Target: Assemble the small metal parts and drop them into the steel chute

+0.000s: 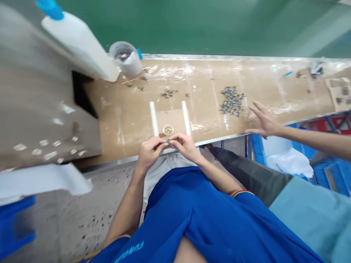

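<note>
My left hand and my right hand meet at the table's front edge, fingertips pinched together. Between them is a small dark metal part, too small to name exactly. Just beyond my fingertips lies a small round clear dish with something yellowish in it. Two white strips, a left one and a right one, flank the dish on the brown tabletop. Farther back sits a little cluster of brass-coloured metal pieces.
A larger pile of small metal parts lies to the right, beside a co-worker's spread hand. At the back left stand a white tub and a white bottle with a blue top. A brown box-like surface rises at left.
</note>
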`<state>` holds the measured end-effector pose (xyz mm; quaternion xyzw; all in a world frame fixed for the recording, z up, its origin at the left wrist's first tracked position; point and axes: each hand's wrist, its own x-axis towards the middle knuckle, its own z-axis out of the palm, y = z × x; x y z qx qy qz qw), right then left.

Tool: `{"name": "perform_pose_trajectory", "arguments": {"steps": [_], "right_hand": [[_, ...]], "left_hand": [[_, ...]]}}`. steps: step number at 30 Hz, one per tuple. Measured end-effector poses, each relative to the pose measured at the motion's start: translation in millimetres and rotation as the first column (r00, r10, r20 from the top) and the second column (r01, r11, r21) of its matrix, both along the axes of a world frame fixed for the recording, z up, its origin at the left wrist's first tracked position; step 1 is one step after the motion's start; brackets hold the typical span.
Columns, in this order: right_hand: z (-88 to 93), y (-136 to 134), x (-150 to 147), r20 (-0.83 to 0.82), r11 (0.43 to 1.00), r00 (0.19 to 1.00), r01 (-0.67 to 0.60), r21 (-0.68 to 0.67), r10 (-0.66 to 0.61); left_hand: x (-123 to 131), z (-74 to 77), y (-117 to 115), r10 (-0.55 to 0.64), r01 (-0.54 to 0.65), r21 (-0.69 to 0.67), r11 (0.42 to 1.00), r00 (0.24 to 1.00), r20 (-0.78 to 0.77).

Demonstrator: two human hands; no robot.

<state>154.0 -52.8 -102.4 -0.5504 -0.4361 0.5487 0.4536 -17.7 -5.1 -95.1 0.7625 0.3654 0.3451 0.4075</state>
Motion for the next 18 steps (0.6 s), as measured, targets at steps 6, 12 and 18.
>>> {"name": "perform_pose_trajectory", "arguments": {"steps": [6, 12, 18], "right_hand": [[1.0, 4.5, 0.5, -0.077, 0.999, 0.997, 0.02, -0.031, -0.022], [4.3, 5.2, 4.4, -0.007, 0.999, 0.999, -0.043, 0.018, 0.043], [9.0, 6.5, 6.5, 0.176, 0.988, 0.978, -0.132, 0.081, 0.116]], "left_hand": [[1.1, 4.5, 6.3, -0.017, 0.017, -0.009, 1.0, 1.0, -0.015], [0.0, 7.8, 7.4, -0.053, 0.053, -0.002, 0.999, 0.996, -0.077], [1.0, 4.1, 4.9, -0.051, 0.055, 0.045, 0.997, 0.996, -0.079]]}}
